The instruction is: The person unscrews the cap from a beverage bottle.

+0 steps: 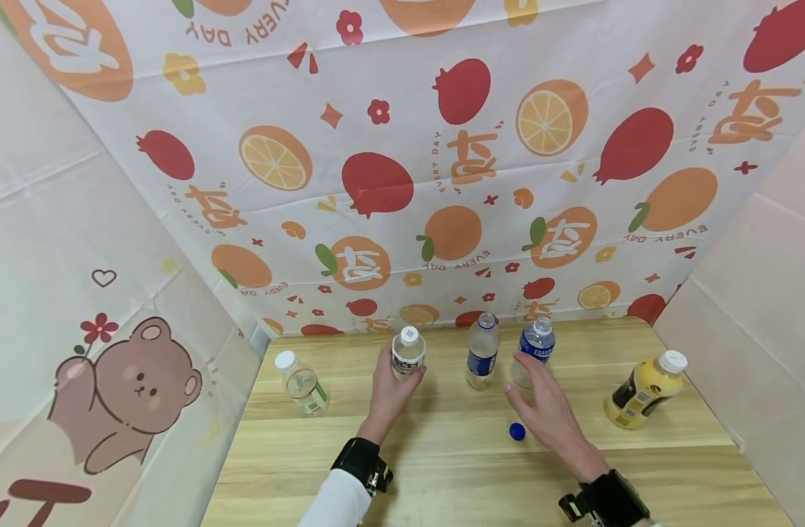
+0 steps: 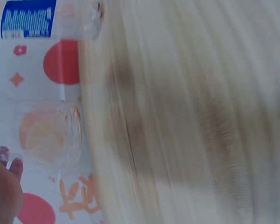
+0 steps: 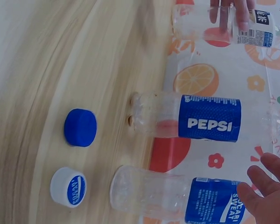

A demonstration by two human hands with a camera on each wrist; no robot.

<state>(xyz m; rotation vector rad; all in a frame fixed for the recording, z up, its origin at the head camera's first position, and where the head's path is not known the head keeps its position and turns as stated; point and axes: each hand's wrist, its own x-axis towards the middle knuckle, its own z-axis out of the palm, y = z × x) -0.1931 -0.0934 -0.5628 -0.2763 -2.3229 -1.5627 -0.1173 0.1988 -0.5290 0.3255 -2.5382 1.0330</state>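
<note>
White-capped clear bottle [image 1: 407, 364] is near the back edge of the table [image 1: 277, 468], L hand [image 1: 391, 395] clamped around it, thumb on one side, fingers on the other; can't tell if base touches the wood. Prob. v. light b/c it looks empty; thin plastic, so it'd dent w/ a hard squeeze & may be a bit slippery. Best hold: around the label, or up by the stiff neck.

R hand [image 1: 552, 416] has fingers apart, nothing in them, right by the Pocari Sweat bottle [image 1: 538, 344]; contact unclear. That one's upright, cap off, prob. just as light & tippy; grip mid-label. Pepsi bottle [image 1: 483, 362] stands uncapped btwn the two. Blue cap [image 1: 517, 432] lies in front.

R wrist view adds a white cap [image 3: 68, 187] w/ blue top beside the blue one; head view misses it, prob. b/c R hand blocks it. Only head view gets the green-label bottle [image 1: 306, 388] far L & yellow juice bottle [image 1: 642, 389] far R. L wrist view's blurry: bottle's lower end, some fingertips, no cap.
</note>
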